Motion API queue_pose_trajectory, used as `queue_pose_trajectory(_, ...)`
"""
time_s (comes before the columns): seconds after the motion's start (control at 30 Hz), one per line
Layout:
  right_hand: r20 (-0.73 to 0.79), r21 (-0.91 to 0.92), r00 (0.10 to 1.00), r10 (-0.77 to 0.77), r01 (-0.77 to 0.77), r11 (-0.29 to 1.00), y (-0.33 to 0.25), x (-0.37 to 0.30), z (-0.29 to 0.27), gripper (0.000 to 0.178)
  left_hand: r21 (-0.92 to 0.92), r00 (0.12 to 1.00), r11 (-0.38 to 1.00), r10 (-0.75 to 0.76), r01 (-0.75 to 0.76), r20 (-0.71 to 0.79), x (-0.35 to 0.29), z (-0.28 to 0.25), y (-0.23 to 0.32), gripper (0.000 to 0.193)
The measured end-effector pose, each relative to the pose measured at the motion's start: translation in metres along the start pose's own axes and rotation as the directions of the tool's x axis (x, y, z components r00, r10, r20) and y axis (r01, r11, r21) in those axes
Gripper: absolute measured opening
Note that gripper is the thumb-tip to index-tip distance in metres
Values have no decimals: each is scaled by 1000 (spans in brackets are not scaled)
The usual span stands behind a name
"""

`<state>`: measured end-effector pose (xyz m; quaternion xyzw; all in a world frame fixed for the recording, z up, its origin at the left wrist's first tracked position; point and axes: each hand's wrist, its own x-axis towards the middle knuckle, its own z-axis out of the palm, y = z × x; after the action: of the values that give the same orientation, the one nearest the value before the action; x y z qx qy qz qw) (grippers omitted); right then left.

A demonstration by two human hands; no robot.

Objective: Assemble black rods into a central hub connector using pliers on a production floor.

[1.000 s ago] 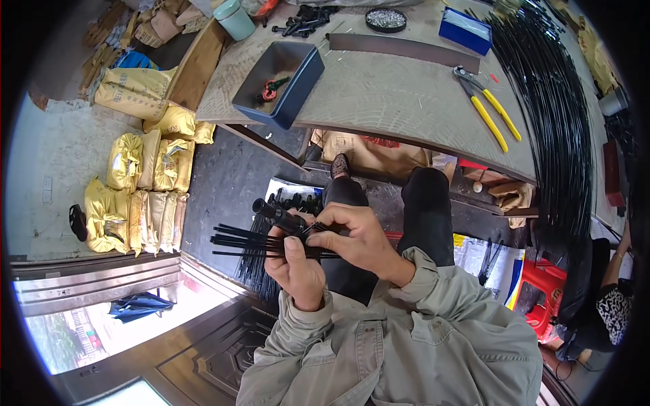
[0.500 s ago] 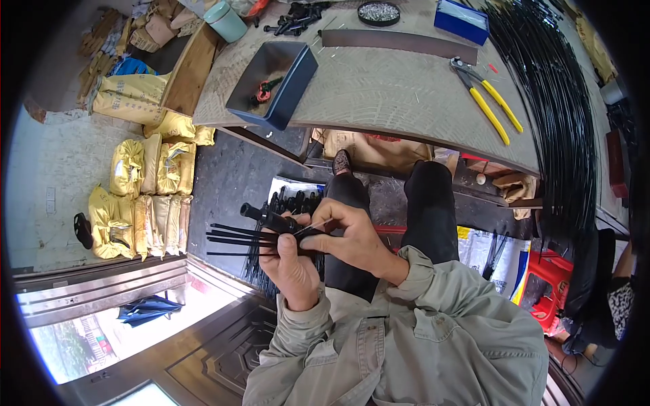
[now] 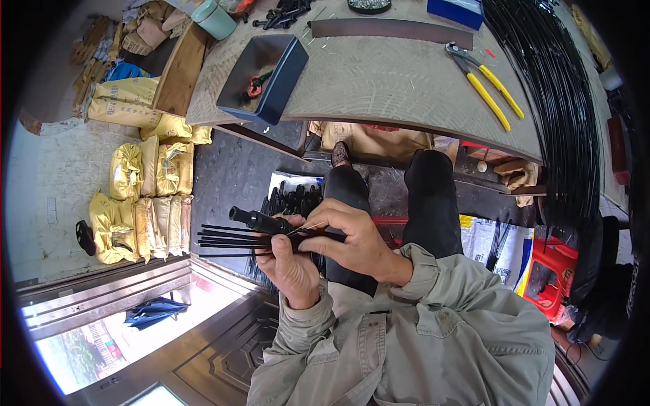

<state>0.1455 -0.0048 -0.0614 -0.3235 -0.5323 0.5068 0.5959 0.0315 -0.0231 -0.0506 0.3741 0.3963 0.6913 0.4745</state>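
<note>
We grip the black tubular fitting point(image 3: 254, 218) and thin black rods point(image 3: 227, 241) in our closed left hand point(image 3: 292, 276), above the black trousers point(image 3: 432, 203). Our right hand point(image 3: 357, 242), nearly closed, pinches a thin pale wire point(image 3: 307, 227) beside the fitting.

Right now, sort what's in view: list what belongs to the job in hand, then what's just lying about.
Seems to belong:
black tubular part and thin black rods at the left hand
thin pale strand by the right hand

Apparently just lying about:
teal canister
red stool
dark shoe
</note>
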Motion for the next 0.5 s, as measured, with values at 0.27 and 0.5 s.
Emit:
queue_pose_trajectory(0.27,-1,-41,1000,14,-14,999,0,6,-5,15,47,998,998,54,-52,-28,1,2,-6,33)
queue_pose_trajectory(0.5,163,230,946,282,-314,921,9,11,-15,14,99,996,993,76,-70,-53,-1,8,-8,35)
